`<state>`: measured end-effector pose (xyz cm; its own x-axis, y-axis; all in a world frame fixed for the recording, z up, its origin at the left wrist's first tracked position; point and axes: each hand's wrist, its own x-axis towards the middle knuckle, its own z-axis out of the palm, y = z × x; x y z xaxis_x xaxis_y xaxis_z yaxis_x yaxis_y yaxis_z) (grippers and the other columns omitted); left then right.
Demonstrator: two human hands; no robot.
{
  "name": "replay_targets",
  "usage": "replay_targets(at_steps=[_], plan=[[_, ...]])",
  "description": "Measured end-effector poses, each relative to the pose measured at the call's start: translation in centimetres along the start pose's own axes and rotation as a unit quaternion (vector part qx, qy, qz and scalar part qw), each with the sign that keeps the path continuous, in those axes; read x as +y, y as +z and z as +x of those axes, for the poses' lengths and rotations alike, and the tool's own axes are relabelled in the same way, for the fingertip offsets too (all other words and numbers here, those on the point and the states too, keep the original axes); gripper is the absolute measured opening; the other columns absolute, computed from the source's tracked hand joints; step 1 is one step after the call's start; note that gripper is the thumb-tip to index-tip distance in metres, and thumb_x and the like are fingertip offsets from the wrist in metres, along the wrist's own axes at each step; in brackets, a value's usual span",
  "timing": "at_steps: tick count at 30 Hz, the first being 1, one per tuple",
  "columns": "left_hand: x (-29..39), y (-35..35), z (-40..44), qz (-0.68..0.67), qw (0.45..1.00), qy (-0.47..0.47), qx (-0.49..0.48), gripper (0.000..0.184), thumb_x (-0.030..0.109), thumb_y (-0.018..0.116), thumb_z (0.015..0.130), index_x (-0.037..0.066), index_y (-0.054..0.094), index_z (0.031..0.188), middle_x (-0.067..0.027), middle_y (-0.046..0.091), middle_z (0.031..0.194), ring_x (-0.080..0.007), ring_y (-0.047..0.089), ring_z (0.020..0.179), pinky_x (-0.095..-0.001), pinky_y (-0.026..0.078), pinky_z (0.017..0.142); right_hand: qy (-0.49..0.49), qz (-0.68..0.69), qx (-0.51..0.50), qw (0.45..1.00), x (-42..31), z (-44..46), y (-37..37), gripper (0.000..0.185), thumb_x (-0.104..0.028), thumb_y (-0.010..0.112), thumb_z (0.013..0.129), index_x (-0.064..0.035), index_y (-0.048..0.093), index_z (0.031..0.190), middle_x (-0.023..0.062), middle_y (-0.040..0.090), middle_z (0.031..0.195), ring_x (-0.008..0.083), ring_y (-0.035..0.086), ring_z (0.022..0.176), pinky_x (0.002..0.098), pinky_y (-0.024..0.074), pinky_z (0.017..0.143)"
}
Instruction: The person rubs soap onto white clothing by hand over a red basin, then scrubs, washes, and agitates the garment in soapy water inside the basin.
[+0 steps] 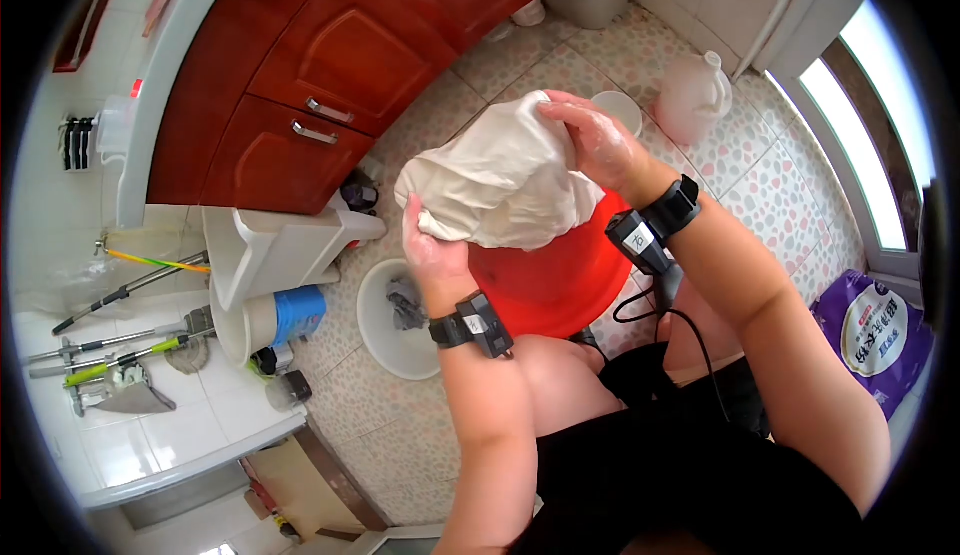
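Observation:
A cream-white cloth (500, 175), bunched and creased, is stretched between my two hands above a red basin (560, 280). My left hand (435, 250) grips its lower left edge, with the thumb showing and the other fingers hidden by the fabric. At the upper right, my right hand (600, 140) holds the other edge; pale wet patches show on its skin. The cloth covers the far part of the basin. Beside my left forearm stands a white basin (375, 350) with a dark grey cloth (407, 305) in it.
Red-brown cabinets (340, 55) line the far side. A translucent jug (693, 100) and a white bowl (620, 110) stand on the tiled floor. A purple bag (872, 340) lies at right. Mops (130, 355) hang at left near a blue-wrapped container (298, 315).

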<state>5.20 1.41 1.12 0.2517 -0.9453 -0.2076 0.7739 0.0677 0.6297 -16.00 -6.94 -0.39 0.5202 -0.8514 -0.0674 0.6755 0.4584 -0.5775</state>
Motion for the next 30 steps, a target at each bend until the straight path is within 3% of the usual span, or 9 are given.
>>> replay_targets(at_steps=[6,9,10,13,15,19,22,25,30], plan=[[-0.3,-0.1,0.0,-0.058,0.996,-0.002,-0.073,0.055,0.032,0.051,0.085,-0.003,0.041,0.125,-0.0162,0.044,0.130,-0.0308,0.040,0.121,-0.0468,0.031,0.100,0.058,-0.028,-0.100,0.993,-0.6,-0.7,1.8,0.040,-0.016,0.055,0.085,0.0008,0.046,0.121,0.0061,0.056,0.109,0.0116,0.053,0.097,0.0232,0.0422,0.082],[-2.0,1.2,-0.3,-0.137,0.968,-0.196,-0.072,0.060,0.041,0.049,0.087,-0.008,0.042,0.121,-0.0182,0.048,0.124,-0.0306,0.047,0.114,-0.0431,0.036,0.097,0.078,-0.072,0.001,0.994,2.0,0.5,-1.1,0.054,-0.015,0.054,0.085,0.0046,0.033,0.131,0.0116,0.050,0.119,0.0188,0.055,0.098,0.0294,0.0436,0.084],[-3.0,1.8,-0.1,-0.031,0.981,-0.187,0.038,0.051,0.037,0.047,0.090,-0.005,0.046,0.118,-0.0168,0.052,0.119,-0.0277,0.051,0.108,-0.0395,0.040,0.094,0.081,-0.075,0.000,0.994,2.3,0.6,-1.6,0.054,-0.015,0.054,0.085,0.0046,0.033,0.131,0.0116,0.050,0.119,0.0188,0.055,0.098,0.0294,0.0436,0.084],[-5.6,0.3,1.2,0.033,0.977,-0.208,-0.009,0.044,0.034,0.045,0.091,-0.003,0.048,0.116,-0.0143,0.055,0.115,-0.0244,0.053,0.106,-0.0375,0.042,0.091,0.050,-0.033,0.026,0.998,2.4,0.7,-2.7,0.050,-0.013,0.055,0.084,0.0056,0.037,0.127,0.0123,0.052,0.117,0.0197,0.055,0.098,0.0320,0.0441,0.085],[-6.3,0.1,1.2,0.147,0.977,-0.125,0.095,0.043,0.035,0.044,0.092,0.000,0.048,0.116,-0.0123,0.055,0.114,-0.0246,0.053,0.105,-0.0375,0.042,0.091,0.110,-0.030,0.082,0.990,2.4,0.2,-2.9,0.041,-0.009,0.055,0.083,0.0039,0.044,0.120,0.0131,0.055,0.112,0.0206,0.056,0.097,0.0326,0.0453,0.085],[-6.8,-0.4,2.1,0.068,0.986,-0.120,0.091,0.041,0.035,0.044,0.092,0.002,0.049,0.116,-0.0105,0.055,0.114,-0.0245,0.053,0.104,-0.0374,0.041,0.091,0.198,0.065,0.055,0.976,3.7,-1.4,0.8,0.030,-0.005,0.055,0.082,0.0039,0.052,0.110,0.0137,0.059,0.105,0.0215,0.058,0.093,0.0329,0.0465,0.082],[-6.8,0.4,1.4,0.056,0.988,-0.138,0.045,0.040,0.036,0.042,0.093,0.003,0.048,0.115,-0.0091,0.055,0.109,-0.0221,0.055,0.098,-0.0335,0.045,0.084,0.177,-0.030,0.062,0.982,4.0,-1.8,1.4,0.027,-0.009,0.056,0.083,0.0045,0.055,0.107,0.0139,0.060,0.101,0.0225,0.058,0.092,0.0341,0.0463,0.082],[-5.4,1.2,0.9,0.078,0.991,-0.102,0.042,0.038,0.031,0.046,0.092,0.003,0.048,0.118,-0.0097,0.053,0.117,-0.0248,0.052,0.105,-0.0374,0.041,0.092,0.167,-0.493,0.000,0.854,7.8,0.8,-4.9,0.033,-0.020,0.053,0.087,0.0055,0.053,0.110,0.0139,0.060,0.105,0.0223,0.058,0.096,0.0344,0.0457,0.085],[-4.1,-1.5,1.8,0.105,0.987,-0.124,-0.007,0.036,0.024,0.047,0.092,0.002,0.046,0.120,-0.0095,0.053,0.118,-0.0235,0.052,0.107,-0.0362,0.041,0.092,0.234,0.039,0.122,0.964,1.2,1.1,-2.1,0.032,-0.027,0.047,0.092,0.0016,0.053,0.105,0.0131,0.059,0.105,0.0241,0.057,0.097,0.0378,0.0435,0.092]])
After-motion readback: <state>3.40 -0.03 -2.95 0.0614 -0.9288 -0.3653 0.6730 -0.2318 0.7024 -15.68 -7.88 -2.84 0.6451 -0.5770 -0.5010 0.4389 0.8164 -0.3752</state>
